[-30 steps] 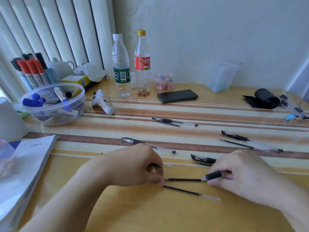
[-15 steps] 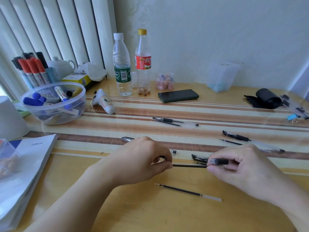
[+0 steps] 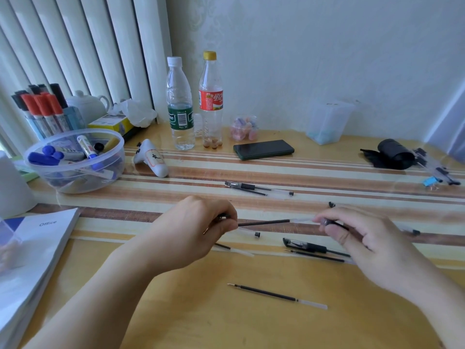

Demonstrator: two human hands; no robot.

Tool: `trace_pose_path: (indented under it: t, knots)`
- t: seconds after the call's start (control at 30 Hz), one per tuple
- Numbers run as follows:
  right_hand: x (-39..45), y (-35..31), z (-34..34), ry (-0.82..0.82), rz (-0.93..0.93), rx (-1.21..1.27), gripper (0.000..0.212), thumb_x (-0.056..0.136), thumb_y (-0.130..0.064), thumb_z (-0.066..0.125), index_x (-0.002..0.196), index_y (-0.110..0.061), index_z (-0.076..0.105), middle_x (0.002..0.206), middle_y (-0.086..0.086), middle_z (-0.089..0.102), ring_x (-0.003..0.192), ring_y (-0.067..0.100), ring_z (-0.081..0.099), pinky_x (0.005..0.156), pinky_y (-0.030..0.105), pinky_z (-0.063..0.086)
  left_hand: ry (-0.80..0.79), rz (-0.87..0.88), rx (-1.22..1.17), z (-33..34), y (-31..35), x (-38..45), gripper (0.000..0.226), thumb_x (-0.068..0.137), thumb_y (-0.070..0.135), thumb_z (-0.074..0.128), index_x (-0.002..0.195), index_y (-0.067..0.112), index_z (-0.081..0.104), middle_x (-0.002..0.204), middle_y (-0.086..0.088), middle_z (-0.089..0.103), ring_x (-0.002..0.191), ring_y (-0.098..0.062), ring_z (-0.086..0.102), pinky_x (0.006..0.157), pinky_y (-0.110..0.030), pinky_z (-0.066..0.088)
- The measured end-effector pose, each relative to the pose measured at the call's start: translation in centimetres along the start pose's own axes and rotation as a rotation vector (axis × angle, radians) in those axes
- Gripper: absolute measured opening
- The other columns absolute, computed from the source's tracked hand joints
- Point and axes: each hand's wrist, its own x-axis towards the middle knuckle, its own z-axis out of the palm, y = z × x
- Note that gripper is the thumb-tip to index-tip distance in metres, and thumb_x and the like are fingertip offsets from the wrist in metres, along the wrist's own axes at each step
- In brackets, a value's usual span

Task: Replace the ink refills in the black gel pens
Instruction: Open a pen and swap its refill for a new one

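Wooden desk with striped mat. Left hand [image 3: 198, 227] pinches the tip end of a thin black ink refill [image 3: 264, 223]; right hand [image 3: 362, 238] grips a dark pen part at its clear tail. Refill runs left-right between hands, above the desk. Spare refill [image 3: 276, 295] lies nearer.

Ink refill [image 3: 264, 223]: thin black rod with a clear end, horizontal at mid-frame, held off the desk at both ends. Spare refill [image 3: 276, 296]: black with a clear tail and metal tip, lying loose at lower centre, tilted slightly. Gel pen with black grip [image 3: 312, 246]: lying right of centre, a bare refill just below it. Another gel pen [image 3: 256, 187]: clear barrel, upper centre, a refill alongside it.
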Motion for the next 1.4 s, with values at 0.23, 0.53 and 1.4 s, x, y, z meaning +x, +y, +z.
trace_pose_path:
  t: [0.23, 0.53, 1.4]
  knots:
    - [0.0, -0.8, 0.7, 0.070, -0.106, 0.109, 0.017, 0.093, -0.035, 0.058, 0.099, -0.030, 0.073, 0.090, -0.030, 0.068, 0.078, -0.008, 0.063, 0.062, 0.000, 0.039, -0.020, 0.017, -0.022, 0.1, 0.3, 0.0, 0.009, 0.094, 0.032, 0.055, 0.087, 0.032, 0.060, 0.062, 0.010, 0.059, 0.058, -0.009, 0.051, 0.051, -0.026, 0.044]
    - [0.0, -0.7, 0.9, 0.046, -0.094, 0.133, 0.027, 0.089, -0.052, 0.052, 0.099, -0.038, 0.072, 0.097, -0.023, 0.071, 0.090, 0.004, 0.067, 0.065, 0.015, 0.050, -0.058, 0.024, 0.039, 0.4, 0.4, 0.0, 0.011, 0.095, 0.033, 0.054, 0.085, 0.031, 0.059, 0.059, 0.014, 0.055, 0.058, -0.007, 0.050, 0.050, -0.018, 0.037]
    - [-0.1, -0.6, 0.7, 0.019, -0.091, 0.154, 0.019, 0.085, -0.041, 0.057, 0.091, -0.036, 0.074, 0.088, -0.020, 0.072, 0.080, 0.003, 0.066, 0.053, 0.012, 0.046, -0.024, 0.037, 0.121, 0.8, 1.1, 0.0, 0.015, 0.095, 0.038, 0.052, 0.085, 0.030, 0.061, 0.061, 0.010, 0.061, 0.056, -0.010, 0.052, 0.049, -0.028, 0.043]
